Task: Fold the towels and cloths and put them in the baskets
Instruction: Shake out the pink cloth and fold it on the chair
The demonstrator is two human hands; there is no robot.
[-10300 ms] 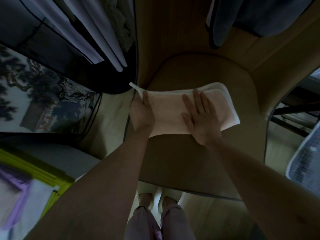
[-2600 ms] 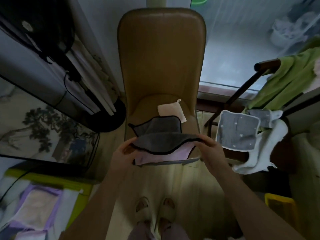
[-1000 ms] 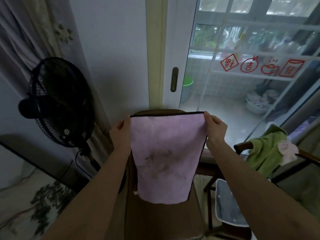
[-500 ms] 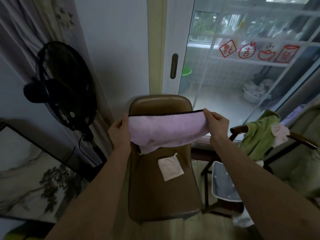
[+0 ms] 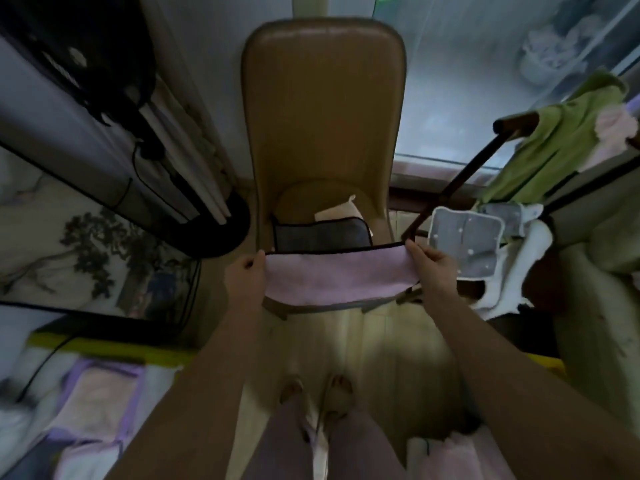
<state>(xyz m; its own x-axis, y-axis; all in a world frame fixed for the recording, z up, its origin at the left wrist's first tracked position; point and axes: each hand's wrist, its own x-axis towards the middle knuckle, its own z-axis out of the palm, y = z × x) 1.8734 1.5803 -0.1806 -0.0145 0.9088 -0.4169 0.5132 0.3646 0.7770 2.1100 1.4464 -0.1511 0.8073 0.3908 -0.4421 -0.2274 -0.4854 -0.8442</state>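
A pink cloth with a grey back and black edging (image 5: 339, 278) is stretched over the front of the brown chair seat (image 5: 304, 199). My left hand (image 5: 242, 271) pinches its left corner and my right hand (image 5: 433, 268) pinches its right corner. Its far part lies grey side up (image 5: 322, 235) on the seat. Behind it a small folded cream cloth (image 5: 337, 213) rests on the seat, partly hidden. A yellow-green basket (image 5: 104, 348) at lower left holds folded pale cloths (image 5: 100, 393).
A black fan base (image 5: 214, 233) stands left of the chair. On the right, a grey dotted cloth (image 5: 464, 244), a white cloth (image 5: 512, 285) and a green towel (image 5: 554, 140) hang on a dark wooden armrest (image 5: 512, 119). A yellow basket edge (image 5: 547, 362) shows at right.
My hands came down from chest height with the pink cloth. Its lower part now lies grey side up on the seat, over the small cream cloth. My view tilted downward.
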